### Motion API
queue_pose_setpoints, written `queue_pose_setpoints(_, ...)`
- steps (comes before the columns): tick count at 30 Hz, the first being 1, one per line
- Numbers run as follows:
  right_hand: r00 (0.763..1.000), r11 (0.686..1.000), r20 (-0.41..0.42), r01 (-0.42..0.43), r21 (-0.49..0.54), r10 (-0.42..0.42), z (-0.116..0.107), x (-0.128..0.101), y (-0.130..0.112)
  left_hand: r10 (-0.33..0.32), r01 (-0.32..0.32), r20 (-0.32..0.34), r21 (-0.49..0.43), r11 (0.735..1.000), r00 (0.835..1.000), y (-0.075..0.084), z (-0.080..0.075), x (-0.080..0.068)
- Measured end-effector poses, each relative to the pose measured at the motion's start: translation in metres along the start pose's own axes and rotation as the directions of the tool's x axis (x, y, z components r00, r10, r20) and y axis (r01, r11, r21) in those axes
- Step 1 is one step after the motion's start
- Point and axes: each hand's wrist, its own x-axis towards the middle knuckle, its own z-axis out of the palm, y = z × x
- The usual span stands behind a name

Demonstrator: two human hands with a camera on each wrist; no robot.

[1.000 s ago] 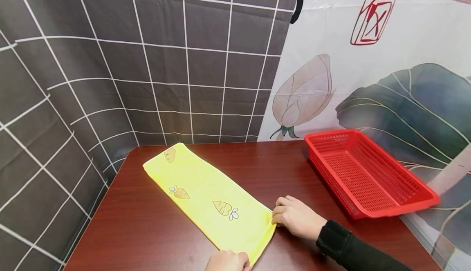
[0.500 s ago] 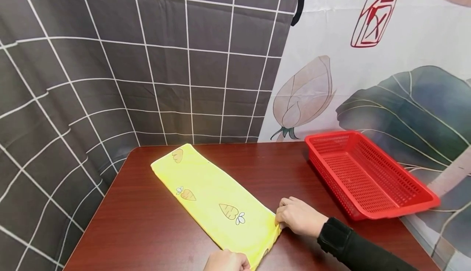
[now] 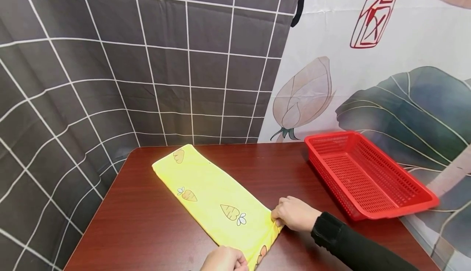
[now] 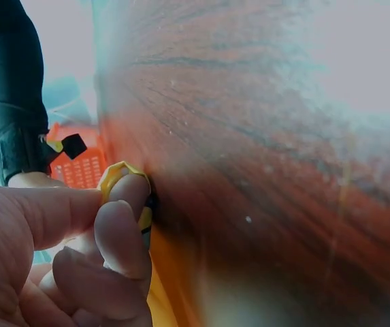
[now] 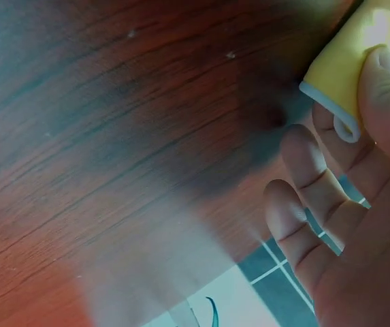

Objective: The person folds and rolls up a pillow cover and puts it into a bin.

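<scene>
Yellow towel point(image 3: 213, 199) lies flat, its near corners pinched by left hand point(image 3: 223, 260) and right hand point(image 3: 294, 213) fingers point(image 3: 276, 212)

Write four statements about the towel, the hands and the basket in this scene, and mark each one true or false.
1. Both hands pinch the near end of the yellow towel. True: the left hand and the right hand each hold a corner.
2. The red basket holds a folded cloth. False: nothing lies in it.
3. The towel bears carrot prints. True.
4. The towel lies inside the basket. False: it lies on the wooden table, left of the basket.
</scene>
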Motion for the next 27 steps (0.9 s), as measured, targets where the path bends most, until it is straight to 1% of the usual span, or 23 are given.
queue_pose_setpoints(3,1.0,1.0,0.01,-0.022,0.018,0.022,0.001,0.002,0.002,0.004,-0.005,-0.007,-0.066,0.998,1.0,-0.008,0.004,0.002)
queue_pose_setpoints(5,0.999,0.999,0.014,-0.038,0.028,0.037,0.002,0.003,0.002,-0.008,0.007,-0.007,-0.092,0.996,1.0,-0.016,0.009,0.003)
queue_pose_setpoints(10,0.993,0.991,0.037,-0.111,0.074,0.109,0.005,0.004,0.002,-0.009,0.009,-0.003,-0.101,0.995,1.0,-0.029,0.018,0.006)
queue_pose_setpoints(13,0.989,0.984,0.048,-0.147,0.097,0.143,0.007,0.006,0.002,-0.009,0.009,0.004,-0.082,0.997,1.0,-0.037,0.024,0.01)
queue_pose_setpoints(16,0.987,0.983,0.039,-0.16,0.088,0.157,0.008,0.006,0.003,-0.035,0.035,-0.004,-0.001,0.999,0.999,-0.045,0.032,0.015)
queue_pose_setpoints(18,0.986,0.984,0.016,-0.164,0.065,0.163,0.008,0.006,0.003,-0.034,0.036,-0.023,0.089,0.995,0.999,-0.05,0.037,0.018)
queue_pose_setpoints(19,0.986,0.985,0.001,-0.167,0.053,0.167,0.008,0.006,0.003,-0.041,0.044,-0.024,0.14,0.989,0.999,-0.051,0.038,0.019)
queue_pose_setpoints(21,0.984,0.984,-0.032,-0.174,0.029,0.175,0.008,0.006,0.003,-0.035,0.04,-0.027,0.248,0.968,0.999,-0.051,0.04,0.021)
queue_pose_setpoints(23,0.982,0.983,-0.057,-0.181,0.02,0.182,0.008,0.006,0.003,-0.024,0.03,-0.021,0.343,0.939,0.999,-0.045,0.038,0.021)
queue_pose_setpoints(25,0.981,0.983,-0.066,-0.183,0.028,0.184,0.007,0.006,0.004,0.017,-0.006,-0.022,0.406,0.914,1.0,-0.034,0.033,0.019)
queue_pose_setpoints(26,0.981,0.983,-0.067,-0.178,0.038,0.18,0.008,0.007,0.005,0.047,-0.031,-0.025,0.437,0.899,0.999,-0.027,0.029,0.017)
queue_pose_setpoints(27,0.983,0.984,-0.065,-0.171,0.05,0.174,0.008,0.008,0.005,0.094,-0.068,-0.032,0.469,0.88,0.995,-0.02,0.026,0.015)
